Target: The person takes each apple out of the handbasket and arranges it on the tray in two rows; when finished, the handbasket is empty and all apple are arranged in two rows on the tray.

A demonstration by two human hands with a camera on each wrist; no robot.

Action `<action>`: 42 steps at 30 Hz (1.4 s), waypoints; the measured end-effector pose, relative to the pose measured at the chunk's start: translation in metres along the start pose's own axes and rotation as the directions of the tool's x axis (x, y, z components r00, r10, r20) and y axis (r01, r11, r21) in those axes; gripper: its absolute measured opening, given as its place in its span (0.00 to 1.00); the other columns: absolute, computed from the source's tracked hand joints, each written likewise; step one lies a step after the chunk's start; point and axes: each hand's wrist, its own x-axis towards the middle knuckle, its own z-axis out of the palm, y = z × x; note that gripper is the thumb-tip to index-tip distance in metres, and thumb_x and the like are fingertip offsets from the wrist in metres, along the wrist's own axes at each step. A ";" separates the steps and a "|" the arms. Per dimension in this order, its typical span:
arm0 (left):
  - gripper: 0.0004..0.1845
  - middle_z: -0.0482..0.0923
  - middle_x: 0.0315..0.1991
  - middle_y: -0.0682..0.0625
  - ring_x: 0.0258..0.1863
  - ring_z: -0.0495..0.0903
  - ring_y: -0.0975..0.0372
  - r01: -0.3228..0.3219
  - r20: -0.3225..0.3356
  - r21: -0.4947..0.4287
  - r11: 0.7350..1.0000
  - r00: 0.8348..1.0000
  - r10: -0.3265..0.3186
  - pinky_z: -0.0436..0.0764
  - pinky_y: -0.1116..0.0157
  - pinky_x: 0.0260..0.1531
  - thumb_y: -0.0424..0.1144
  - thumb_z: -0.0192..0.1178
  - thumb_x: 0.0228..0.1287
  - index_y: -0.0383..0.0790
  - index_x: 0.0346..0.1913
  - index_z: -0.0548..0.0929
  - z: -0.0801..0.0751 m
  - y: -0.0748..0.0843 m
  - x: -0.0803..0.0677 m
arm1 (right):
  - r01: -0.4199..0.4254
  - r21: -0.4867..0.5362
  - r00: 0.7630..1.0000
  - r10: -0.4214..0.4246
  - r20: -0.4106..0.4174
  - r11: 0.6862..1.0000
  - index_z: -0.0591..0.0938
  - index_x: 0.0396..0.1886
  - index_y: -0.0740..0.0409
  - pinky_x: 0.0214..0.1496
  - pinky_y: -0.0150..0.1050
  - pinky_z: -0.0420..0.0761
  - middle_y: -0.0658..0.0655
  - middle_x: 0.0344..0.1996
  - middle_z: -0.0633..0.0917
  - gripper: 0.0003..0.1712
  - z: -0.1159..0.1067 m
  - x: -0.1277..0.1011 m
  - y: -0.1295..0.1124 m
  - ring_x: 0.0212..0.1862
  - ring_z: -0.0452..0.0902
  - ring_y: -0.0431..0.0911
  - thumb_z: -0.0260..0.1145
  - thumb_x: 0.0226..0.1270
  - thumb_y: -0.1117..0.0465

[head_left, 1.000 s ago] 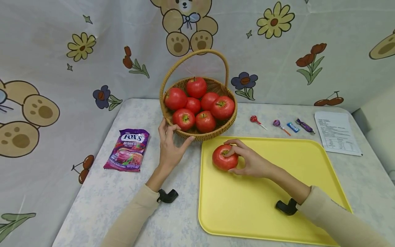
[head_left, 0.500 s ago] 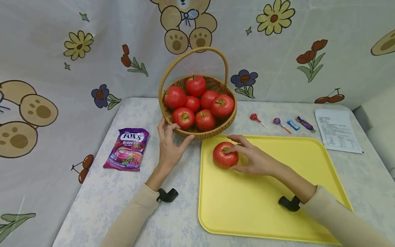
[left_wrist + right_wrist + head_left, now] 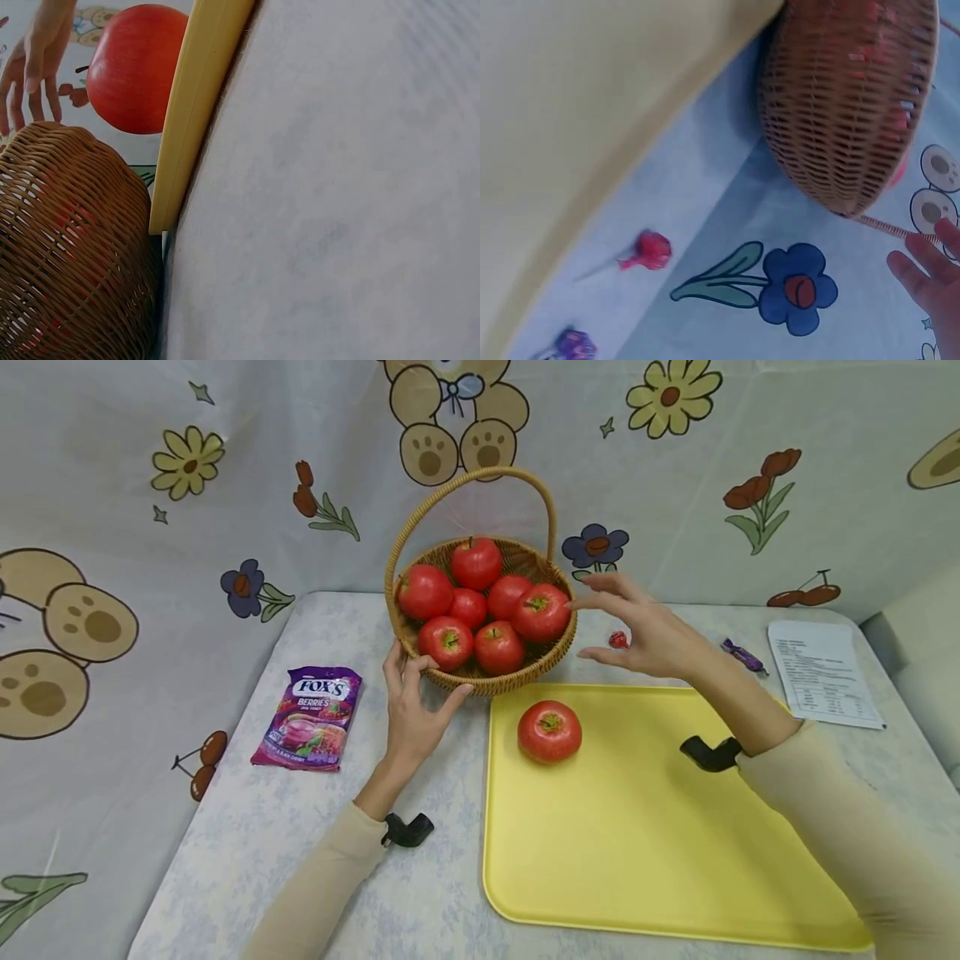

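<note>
Head view: right hand [image 3: 651, 635] spread, basket [image 3: 510, 680] three o'clock; left hand [image 3: 415, 720] spread, touching seven; nearest apple [image 3: 542, 618] likely firm, slick: cup its sides!

There are eight apples [image 3: 550, 732], one basket [image 3: 498, 683], one tray [image 3: 615, 839].

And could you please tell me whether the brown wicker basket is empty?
Not empty: seven round red apples show inside the brown wicker basket.

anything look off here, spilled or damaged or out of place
Nothing looks spilled or damaged. Only one apple seems a stray: it sits alone on the tray, while the other apples share the basket.
</note>
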 end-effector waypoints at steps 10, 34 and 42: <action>0.27 0.47 0.73 0.33 0.77 0.50 0.49 0.005 0.001 0.010 1.000 1.000 -0.005 0.65 0.45 0.67 0.49 0.73 0.55 0.39 0.49 0.72 -0.001 0.000 0.001 | -0.060 -0.007 0.983 0.060 0.174 0.998 0.78 0.59 0.52 0.61 0.62 0.71 0.66 0.67 0.65 0.31 0.004 0.055 0.016 0.65 0.66 0.62 0.78 0.55 0.56; 0.28 0.46 0.75 0.36 0.75 0.51 0.47 0.007 0.021 0.070 0.997 1.000 -0.008 0.69 0.42 0.62 0.53 0.72 0.56 0.43 0.50 0.71 0.000 0.001 -0.001 | -0.134 -0.067 0.916 0.149 0.373 0.989 0.78 0.59 0.50 0.61 0.54 0.72 0.61 0.59 0.74 0.32 0.014 0.080 0.018 0.59 0.71 0.57 0.78 0.54 0.57; 0.28 0.47 0.75 0.37 0.75 0.52 0.46 0.001 0.016 0.084 0.996 1.000 -0.002 0.69 0.42 0.62 0.56 0.70 0.56 0.43 0.50 0.71 0.001 0.001 -0.001 | -0.107 -0.061 0.930 0.122 0.347 0.992 0.79 0.59 0.50 0.60 0.53 0.73 0.60 0.58 0.75 0.31 0.018 0.078 0.022 0.58 0.71 0.55 0.78 0.54 0.58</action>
